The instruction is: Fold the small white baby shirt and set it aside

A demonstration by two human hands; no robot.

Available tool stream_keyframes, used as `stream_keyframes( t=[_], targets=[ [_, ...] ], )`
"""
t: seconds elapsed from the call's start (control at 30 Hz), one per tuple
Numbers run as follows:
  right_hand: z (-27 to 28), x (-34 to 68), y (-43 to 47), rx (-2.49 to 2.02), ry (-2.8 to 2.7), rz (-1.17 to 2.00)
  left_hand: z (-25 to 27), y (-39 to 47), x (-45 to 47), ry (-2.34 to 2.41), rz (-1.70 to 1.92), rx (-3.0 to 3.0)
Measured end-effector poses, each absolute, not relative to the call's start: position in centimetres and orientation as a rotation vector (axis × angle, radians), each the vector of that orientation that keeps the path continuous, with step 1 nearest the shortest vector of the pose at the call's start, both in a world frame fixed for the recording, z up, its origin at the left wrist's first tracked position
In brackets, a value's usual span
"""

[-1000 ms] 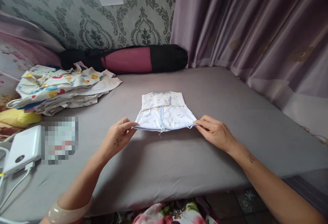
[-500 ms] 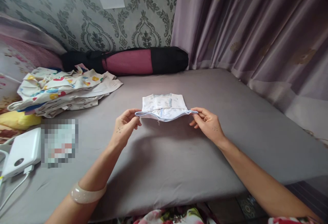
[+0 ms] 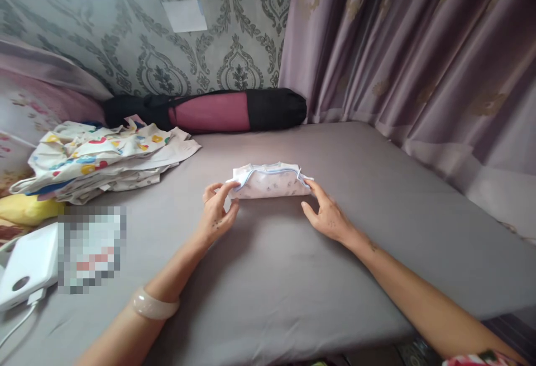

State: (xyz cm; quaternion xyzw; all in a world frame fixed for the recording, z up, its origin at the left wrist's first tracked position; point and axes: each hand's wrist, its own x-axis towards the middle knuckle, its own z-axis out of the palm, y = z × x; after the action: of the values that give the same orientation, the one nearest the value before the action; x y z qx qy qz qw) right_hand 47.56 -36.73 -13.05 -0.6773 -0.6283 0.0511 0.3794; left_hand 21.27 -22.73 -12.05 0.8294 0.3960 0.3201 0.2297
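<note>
A small white baby garment (image 3: 268, 181) with pale blue trim lies folded in half on the grey bed sheet (image 3: 268, 277). My left hand (image 3: 218, 212) pinches its left corner between thumb and fingers. At the right corner, my right hand (image 3: 326, 214) holds the blue-edged hem with its fingertips. Both hands rest low over the sheet, on either side of the folded piece.
A pile of colourful printed clothes (image 3: 100, 154) lies at the back left, with a yellow item (image 3: 29, 210) beside it. A black and maroon roll bag (image 3: 209, 110) lies along the wall. A white power bank (image 3: 25, 265) sits at the left edge. Purple curtains (image 3: 410, 53) hang on the right.
Both hands lifted the garment's near hem and carried it away from me onto the far half, so the garment is now folded in half.
</note>
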Motion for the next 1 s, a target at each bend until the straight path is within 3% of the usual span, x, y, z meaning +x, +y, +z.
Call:
stream_keyframes(
  t=[0.37, 1.0],
  targets=[
    [-14.7, 48.3, -34.6, -1.896, -1.84, 0.003, -15.2, -19.4, 21.5, 0.993, 0.767, 2.734],
    [-15.0, 48.6, -32.6, -2.125, -1.864, 0.155, -15.0, -18.1, 23.2, 1.136, 0.485, 2.664]
  ],
)
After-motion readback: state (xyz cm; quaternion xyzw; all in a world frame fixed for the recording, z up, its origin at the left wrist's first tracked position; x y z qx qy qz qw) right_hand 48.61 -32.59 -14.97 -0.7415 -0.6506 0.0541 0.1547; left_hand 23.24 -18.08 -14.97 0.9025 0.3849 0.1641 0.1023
